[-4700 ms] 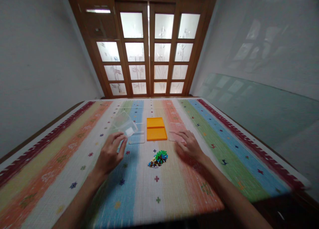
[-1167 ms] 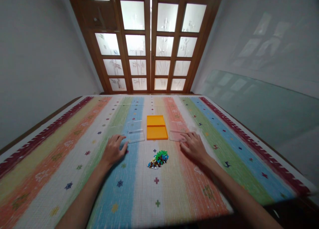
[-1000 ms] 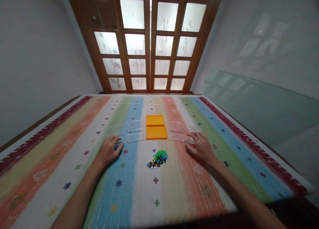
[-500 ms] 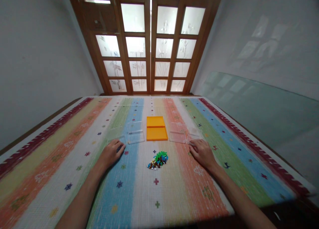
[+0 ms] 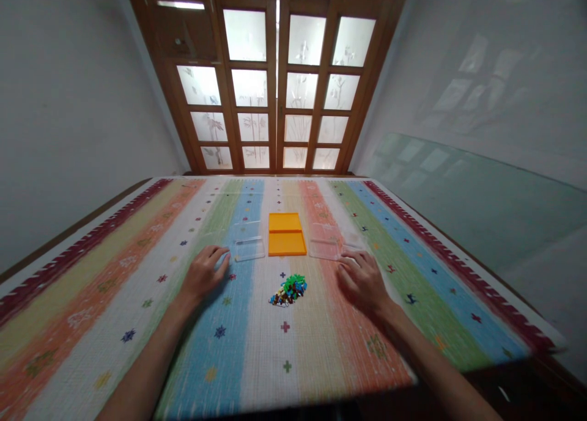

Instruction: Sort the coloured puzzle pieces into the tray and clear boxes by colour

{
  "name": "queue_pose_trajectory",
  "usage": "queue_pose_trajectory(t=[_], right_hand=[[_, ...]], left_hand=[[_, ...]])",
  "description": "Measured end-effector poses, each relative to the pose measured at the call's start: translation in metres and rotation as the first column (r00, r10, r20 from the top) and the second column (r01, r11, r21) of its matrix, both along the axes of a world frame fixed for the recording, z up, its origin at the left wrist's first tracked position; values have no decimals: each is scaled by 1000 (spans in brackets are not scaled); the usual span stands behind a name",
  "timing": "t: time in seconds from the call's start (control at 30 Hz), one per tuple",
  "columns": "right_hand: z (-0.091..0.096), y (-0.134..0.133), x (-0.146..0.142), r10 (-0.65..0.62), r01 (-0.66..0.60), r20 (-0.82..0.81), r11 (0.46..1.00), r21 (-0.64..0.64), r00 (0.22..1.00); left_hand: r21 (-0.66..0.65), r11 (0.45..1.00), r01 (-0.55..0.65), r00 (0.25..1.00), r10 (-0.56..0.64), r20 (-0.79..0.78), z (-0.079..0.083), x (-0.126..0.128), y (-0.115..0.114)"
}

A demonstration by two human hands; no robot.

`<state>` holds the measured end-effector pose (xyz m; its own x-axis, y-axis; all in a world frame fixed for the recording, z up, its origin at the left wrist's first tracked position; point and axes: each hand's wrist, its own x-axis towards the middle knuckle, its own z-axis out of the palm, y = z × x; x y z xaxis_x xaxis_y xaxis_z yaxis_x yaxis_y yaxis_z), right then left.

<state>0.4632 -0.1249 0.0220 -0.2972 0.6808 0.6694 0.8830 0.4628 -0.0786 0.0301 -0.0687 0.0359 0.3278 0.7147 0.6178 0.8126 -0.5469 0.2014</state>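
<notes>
A small pile of colourful little pieces [image 5: 288, 289] lies on the striped mat between my hands. Beyond it sits an open orange case [image 5: 287, 242], with a clear shallow tray [image 5: 250, 250] on its left and another clear tray [image 5: 324, 248] on its right. My left hand [image 5: 203, 275] rests palm down on the mat, fingers stretched towards a further clear tray that is hard to make out. My right hand [image 5: 362, 280] lies flat with fingers spread, its tips at a small clear tray [image 5: 352, 250]. Neither hand holds anything.
The striped mat [image 5: 137, 323] covers the whole table up to its near edge. A wooden door with frosted panes [image 5: 275, 85] stands behind the table. A glass sheet [image 5: 481, 195] leans against the right wall.
The clear box that my left hand held tilted up 4.7 s ago now lies flat. In the last second my right hand has drifted slightly left; my left hand has stayed by the clear tray.
</notes>
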Motion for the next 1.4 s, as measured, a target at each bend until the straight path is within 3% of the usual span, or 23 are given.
queue_pose_trajectory(t=[0.13, 0.27, 0.47, 0.63, 1.0, 1.17, 1.3, 1.4], right_hand=[[1, 5, -20, 181, -181, -10, 982, -61, 983], [3, 13, -42, 312, -309, -2, 938, -157, 950], [-7, 21, -59, 247, -223, 51, 933, -282, 968], [-17, 19, -53, 218, -189, 55, 926, -326, 974], [-11, 13, -47, 234, -172, 115, 903, -394, 965], [-7, 10, -48, 219, -133, 157, 893, -431, 963], [-3, 6, -49, 204, -102, 174, 879, -466, 963], [-1, 5, -50, 200, -85, 183, 865, -495, 963]], left_hand=[[0, 996, 90, 996, -90, -15, 11, 25, -8], [-97, 972, 214, 974, -220, -55, 4, 55, -15], [-262, 937, 232, 966, -254, -52, -22, 84, -18], [-263, 947, 183, 979, -200, -40, -32, 86, -22], [-229, 938, 260, 952, -289, -104, -36, 79, -22], [-229, 934, 276, 934, -317, -167, -28, 77, -26], [-297, 891, 345, 918, -386, -92, -16, 77, -33], [-380, 821, 427, 885, -466, -12, -8, 77, -40]])
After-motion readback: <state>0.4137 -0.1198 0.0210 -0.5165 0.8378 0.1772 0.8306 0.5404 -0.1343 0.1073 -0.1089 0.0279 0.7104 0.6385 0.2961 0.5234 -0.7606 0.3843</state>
